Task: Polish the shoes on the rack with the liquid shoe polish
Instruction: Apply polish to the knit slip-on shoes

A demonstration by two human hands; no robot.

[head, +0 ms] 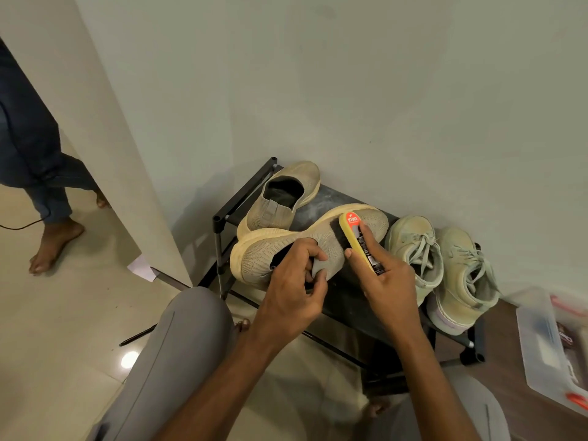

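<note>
Four shoes: all sit on the top shelf of the black rack (375, 310), against the far wall.
Held shoe (286, 246): a beige knit slip-on lying on its side, near the left end of the shelf; long axis runs left to right, heel left, toe right and slightly far.
Left hand (294, 286): fingers curled round the heel collar, pinching the knit edge.
Right hand (386, 281): fingers and thumb wrapped narrowly round the brush handle.
Brush (358, 241): yellow back with an orange label, dark bristles touching the shoe's upper; long axis points far-left.
Second slip-on (283, 195): upright, just beyond the held shoe.
Laced pair (445, 265): right end of the shelf, toes toward the wall.
Clear box (541, 351): on the floor, right of the rack.
</note>
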